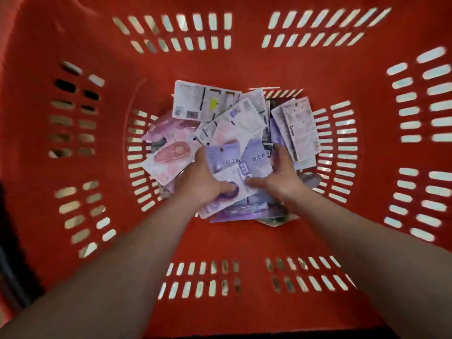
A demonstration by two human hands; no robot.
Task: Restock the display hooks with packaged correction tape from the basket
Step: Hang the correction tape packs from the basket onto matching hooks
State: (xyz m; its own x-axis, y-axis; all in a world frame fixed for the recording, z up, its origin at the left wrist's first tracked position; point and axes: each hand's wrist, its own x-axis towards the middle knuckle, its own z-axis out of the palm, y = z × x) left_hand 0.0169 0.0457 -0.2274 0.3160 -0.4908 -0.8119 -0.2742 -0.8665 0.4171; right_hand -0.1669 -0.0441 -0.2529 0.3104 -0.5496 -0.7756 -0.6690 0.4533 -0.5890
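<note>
A red plastic basket [244,69] with slotted walls and a slotted floor fills the whole frame, seen from straight above. In its bottom, at the centre of the frame, lies a loose heap of packaged correction tape, the cards overlapping at all angles.

Both bare forearms come in from the lower corners and meet over the lower part of the heap. The left hand [203,177] grasps a fan of lilac packets [234,162], flat cardboard cards printed with dark characters. Its thumb presses on top of them and its fingers are hidden underneath. The right hand [281,174] grasps the same fan from the other side, with its thumb laid on the front card and its fingers curled over the far edge. The 2 thumbs almost meet.

Left of centre, just beside the left hand, a pink packet [171,152] with an oval clear blister lies face up. Above centre, white-backed packets [203,101] lie face down, showing fine print and barcodes. More of them stand tilted at centre right, just above the right hand.
</note>
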